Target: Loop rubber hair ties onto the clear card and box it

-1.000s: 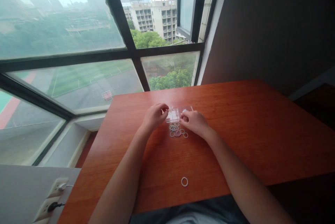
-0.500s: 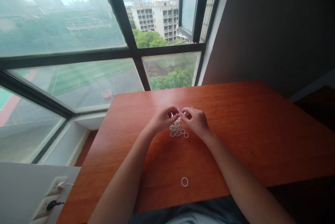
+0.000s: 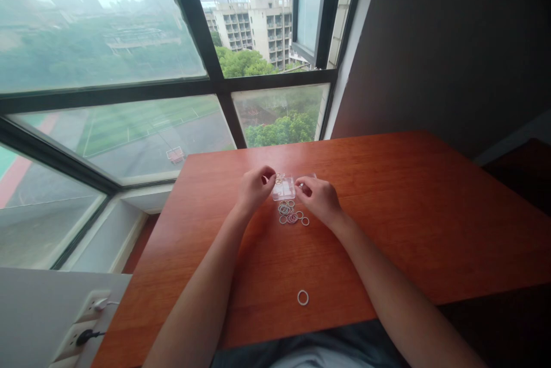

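Note:
A small clear plastic box [image 3: 289,192] with divided compartments lies between my hands on the brown table. At its left edge is my left hand [image 3: 255,187], thumb and forefinger pinched beside some small gold-coloured rings [image 3: 279,179] in the far left part. What sits between those fingertips is too small to make out. My right hand [image 3: 319,197] is at the box's right side, fingers curled together; their contents are hidden. Just nearer than the box lies a loose cluster of pale and pinkish rings [image 3: 283,210], several overlapping.
One pale ring [image 3: 298,299] lies alone near the front edge of the wooden table [image 3: 275,267]. Large windows [image 3: 282,112] stand beyond the table's far edge. A dark wall [image 3: 430,58] rises at right. Wall sockets with plugs [image 3: 88,335] are at lower left.
My left hand has moved left, away from my right hand, uncovering the clear box and the gold-coloured rings. The right hand stays nearly in place. The rings on the table look unmoved.

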{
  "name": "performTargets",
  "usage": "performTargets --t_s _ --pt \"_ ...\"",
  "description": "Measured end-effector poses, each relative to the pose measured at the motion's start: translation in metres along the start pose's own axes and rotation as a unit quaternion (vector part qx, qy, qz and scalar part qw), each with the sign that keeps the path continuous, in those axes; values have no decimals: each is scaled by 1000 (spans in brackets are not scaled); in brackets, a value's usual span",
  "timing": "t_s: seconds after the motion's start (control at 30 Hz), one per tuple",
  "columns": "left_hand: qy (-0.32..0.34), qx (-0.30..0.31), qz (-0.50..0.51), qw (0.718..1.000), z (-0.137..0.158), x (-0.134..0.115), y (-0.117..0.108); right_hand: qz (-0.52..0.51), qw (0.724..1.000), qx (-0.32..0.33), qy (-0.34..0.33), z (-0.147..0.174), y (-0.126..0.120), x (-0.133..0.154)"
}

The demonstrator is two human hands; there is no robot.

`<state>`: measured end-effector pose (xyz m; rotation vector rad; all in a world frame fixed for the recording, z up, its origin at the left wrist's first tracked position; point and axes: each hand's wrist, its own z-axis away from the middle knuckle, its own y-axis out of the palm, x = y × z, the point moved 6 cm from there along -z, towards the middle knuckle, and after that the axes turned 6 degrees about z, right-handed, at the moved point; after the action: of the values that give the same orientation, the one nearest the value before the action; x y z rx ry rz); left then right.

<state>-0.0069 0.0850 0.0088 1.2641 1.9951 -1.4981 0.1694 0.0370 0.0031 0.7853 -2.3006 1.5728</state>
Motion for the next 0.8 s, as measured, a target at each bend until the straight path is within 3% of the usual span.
performTargets --t_s 0.4,0.67,0.8 --pt "-12 15 -86 996 2 5 -2 33 997 70 1 0 10 -1" --pt "-8 21 -97 995 2 3 -2 62 977 191 -73 8 23 11" --pt "-6 24 -96 995 2 -1 -2 74 970 217 -84 13 26 14"
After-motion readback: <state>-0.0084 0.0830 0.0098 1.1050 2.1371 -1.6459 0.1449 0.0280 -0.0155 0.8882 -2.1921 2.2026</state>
